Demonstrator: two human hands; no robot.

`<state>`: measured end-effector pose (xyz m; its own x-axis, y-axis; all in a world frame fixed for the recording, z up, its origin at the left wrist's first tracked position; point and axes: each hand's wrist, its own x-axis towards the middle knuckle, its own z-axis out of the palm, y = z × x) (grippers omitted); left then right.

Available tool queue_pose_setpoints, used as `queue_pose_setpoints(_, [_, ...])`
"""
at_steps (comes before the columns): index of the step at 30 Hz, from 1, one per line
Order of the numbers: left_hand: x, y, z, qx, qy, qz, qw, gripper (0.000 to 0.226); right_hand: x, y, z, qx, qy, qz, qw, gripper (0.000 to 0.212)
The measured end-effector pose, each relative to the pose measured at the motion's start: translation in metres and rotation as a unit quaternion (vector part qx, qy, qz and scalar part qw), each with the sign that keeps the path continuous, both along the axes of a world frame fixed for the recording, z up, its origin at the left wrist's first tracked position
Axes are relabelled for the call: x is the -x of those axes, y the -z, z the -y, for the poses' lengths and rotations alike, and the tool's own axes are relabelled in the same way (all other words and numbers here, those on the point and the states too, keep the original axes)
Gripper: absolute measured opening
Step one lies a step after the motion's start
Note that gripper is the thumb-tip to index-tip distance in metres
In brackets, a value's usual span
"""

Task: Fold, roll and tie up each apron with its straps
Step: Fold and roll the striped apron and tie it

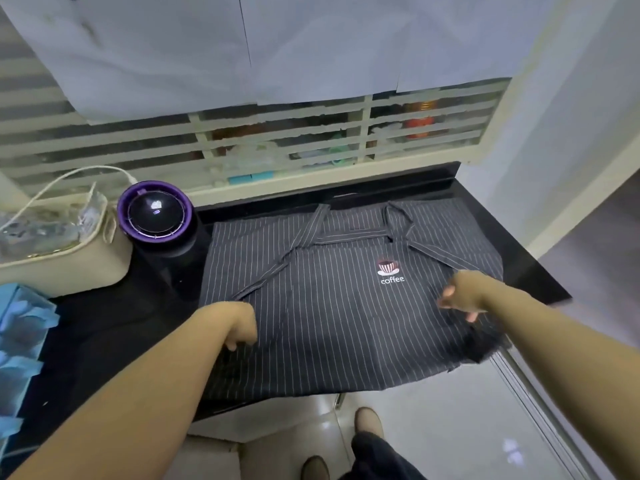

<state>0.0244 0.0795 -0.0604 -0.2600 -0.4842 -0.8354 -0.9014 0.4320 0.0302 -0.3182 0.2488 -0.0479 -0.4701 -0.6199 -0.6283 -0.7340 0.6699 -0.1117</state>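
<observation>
Head cam, single view.

Apron [339, 306]: dark w/ thin white pinstripes, spread flat on the black worktop [104, 323], right half of it. Near edge hangs past the worktop front, over the floor [433, 427]. Coffee logo [388, 271] faces up, right of centre. Straps [304, 237] lie loose on top of the cloth: one runs diagonally from far centre down to the left edge, and another is looped near the far right corner.

Left hand [239, 327]: at the apron's left edge, knuckles up, fingers curled down into the cloth, gripping it.
Right hand [464, 294]: at the right edge, fingers curled, holding the cloth. Fabric just below it is bunched, lifted off the surface and blurred. Hands well apart, one per side.

Other stuff on the worktop, left of the apron:
- black cylinder w/ purple rim [154, 211], just beside the apron's far left corner
- beige bag [62, 258] w/ a white cable [69, 178] over it
- blue packaging [20, 341] at the far left edge, can't ID it

Behind: slatted window grille [277, 140], upper part covered w/ white paper sheets [277, 46]. Shoes [369, 420] visible on the floor at bottom.
</observation>
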Motion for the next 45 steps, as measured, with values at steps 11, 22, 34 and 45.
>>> queue_pose_setpoints(11, [0.076, 0.046, 0.048, 0.272, -0.167, -0.320, 0.892, 0.049, 0.028, 0.022, 0.092, 0.267, 0.114, 0.075, 0.954, 0.046])
queue_pose_setpoints(22, [0.123, 0.064, 0.113, -0.016, -0.272, -0.336, 0.902, 0.039, 0.074, 0.079, 0.181, 0.256, 0.355, 0.314, 0.843, 0.048])
queue_pose_setpoints(34, [0.117, -0.004, 0.167, 0.029, -0.437, -0.576, 0.690, 0.036, 0.113, -0.003, 0.240, 0.471, 0.298, 0.371, 0.743, 0.025])
queue_pose_setpoints(45, [0.148, 0.053, 0.162, 0.289, -0.200, -0.210, 0.912, 0.044, 0.112, 0.041, 0.245, 0.242, 0.290, 0.436, 0.816, 0.029])
